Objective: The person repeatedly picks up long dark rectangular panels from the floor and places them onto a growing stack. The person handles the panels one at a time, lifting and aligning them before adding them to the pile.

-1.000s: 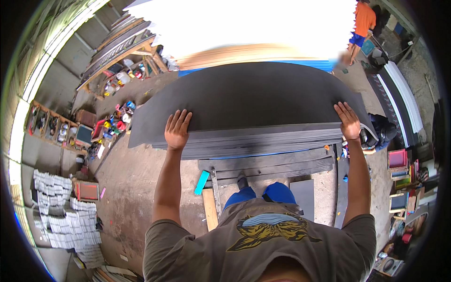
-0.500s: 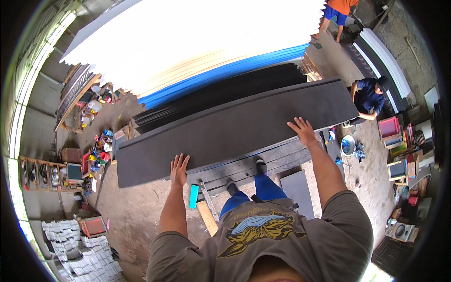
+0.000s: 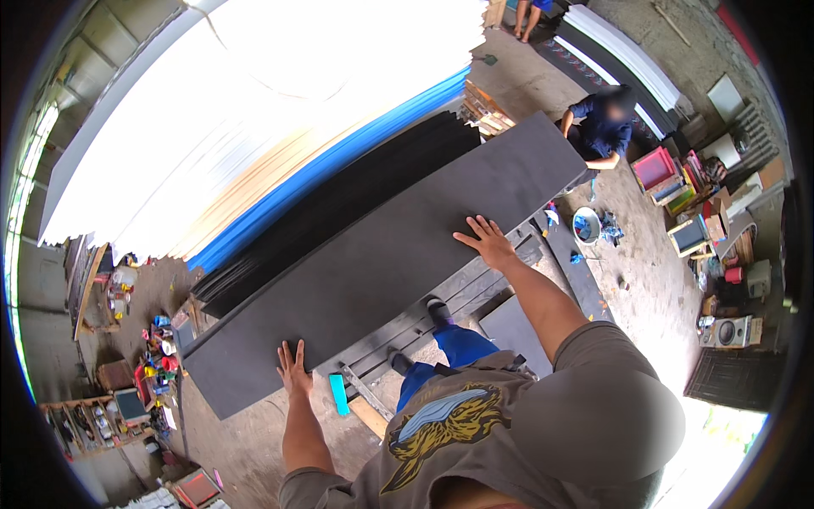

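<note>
A long, flat dark grey sheet (image 3: pixel 373 271), foam-like in look, lies slantwise in front of me, its right end farther off. My left hand (image 3: pixel 295 369) rests on its near edge toward the left end, fingers spread. Farther right, my right hand (image 3: pixel 489 240) lies flat on the top face near the same edge, its fingers also apart. Neither hand grips anything. At the far right end sits a co-worker in a dark shirt (image 3: pixel 604 127), close by the sheet's end; the co-worker's grip is too small to make out.
Beyond the sheet rises a tall stack of black, blue (image 3: pixel 331 170) and white sheets. Slatted boards (image 3: pixel 398 331) lie around my feet, with a teal strip (image 3: pixel 339 394) nearby. A white bucket (image 3: pixel 586 224) stands right; cluttered shelves (image 3: pixel 93 424) line the left.
The view has swung, so the sheet slants more steeply and everything shows farther left. Both hands stay spread on the sheet. A strip along its far edge no longer shows.
</note>
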A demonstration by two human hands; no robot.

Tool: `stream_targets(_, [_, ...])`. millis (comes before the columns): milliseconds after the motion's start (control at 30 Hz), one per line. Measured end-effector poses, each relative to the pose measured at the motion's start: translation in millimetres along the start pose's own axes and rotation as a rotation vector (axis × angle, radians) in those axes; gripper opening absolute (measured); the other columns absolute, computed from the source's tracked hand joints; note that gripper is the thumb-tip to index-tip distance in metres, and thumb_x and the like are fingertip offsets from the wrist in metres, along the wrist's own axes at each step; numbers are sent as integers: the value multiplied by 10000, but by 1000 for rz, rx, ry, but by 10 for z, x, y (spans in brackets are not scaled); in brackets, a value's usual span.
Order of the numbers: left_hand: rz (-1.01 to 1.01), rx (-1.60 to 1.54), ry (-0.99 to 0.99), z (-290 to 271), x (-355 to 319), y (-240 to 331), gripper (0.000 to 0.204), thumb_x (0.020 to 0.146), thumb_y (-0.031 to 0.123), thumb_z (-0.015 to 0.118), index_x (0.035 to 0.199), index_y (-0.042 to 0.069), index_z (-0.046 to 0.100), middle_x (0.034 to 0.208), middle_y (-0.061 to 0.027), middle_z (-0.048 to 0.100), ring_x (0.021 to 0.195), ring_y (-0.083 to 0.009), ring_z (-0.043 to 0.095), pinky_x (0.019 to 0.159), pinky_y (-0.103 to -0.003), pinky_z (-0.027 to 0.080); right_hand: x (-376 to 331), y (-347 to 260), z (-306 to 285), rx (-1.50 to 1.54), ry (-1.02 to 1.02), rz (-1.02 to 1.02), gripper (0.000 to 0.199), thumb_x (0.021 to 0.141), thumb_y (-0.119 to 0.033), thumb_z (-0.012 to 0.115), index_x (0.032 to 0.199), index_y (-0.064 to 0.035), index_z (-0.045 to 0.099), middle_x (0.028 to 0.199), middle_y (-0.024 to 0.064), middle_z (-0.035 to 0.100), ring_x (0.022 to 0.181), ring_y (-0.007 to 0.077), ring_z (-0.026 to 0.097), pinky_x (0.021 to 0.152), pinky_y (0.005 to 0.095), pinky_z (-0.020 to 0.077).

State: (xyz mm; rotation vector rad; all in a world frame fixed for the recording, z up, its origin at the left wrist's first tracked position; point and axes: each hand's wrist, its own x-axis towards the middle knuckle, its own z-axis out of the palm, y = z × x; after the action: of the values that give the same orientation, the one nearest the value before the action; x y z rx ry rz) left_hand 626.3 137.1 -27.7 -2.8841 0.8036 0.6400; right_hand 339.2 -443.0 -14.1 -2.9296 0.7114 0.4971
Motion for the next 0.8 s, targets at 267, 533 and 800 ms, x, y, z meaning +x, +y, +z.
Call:
stream_targets(267, [125, -114, 212, -267, -52, 33, 964, 746, 28, 740, 1560, 436, 424, 1694, -91, 305, 1572, -335, 250, 1165, -588, 311, 86, 88, 341, 138, 355, -165, 646, 931, 33, 515, 1472, -315, 579, 1609, 129, 416, 1478, 357, 390, 1225, 498, 304])
stream_targets(533, [-2, -28, -35, -142, -71, 35, 1109, 806, 102, 820, 1617, 513, 186, 1757, -39, 46, 1614, -304, 79, 1228, -656, 274, 85, 154, 344, -30, 121, -117, 1020, 800, 158, 569, 1633, -361, 290, 1728, 91, 176, 1575, 364, 217, 1259, 524, 283])
stream_targets(800, [7, -47, 24, -107, 118, 23, 1085, 787, 150, 854, 1603, 514, 239, 1756, -28, 72, 1611, -311, 105, 1207, -676, 288, 109, 182, 350, 0, 127, -132, 939, 835, 146, 536, 1615, -341, 347, 1710, 108, 231, 1563, 370, 245, 1251, 516, 293])
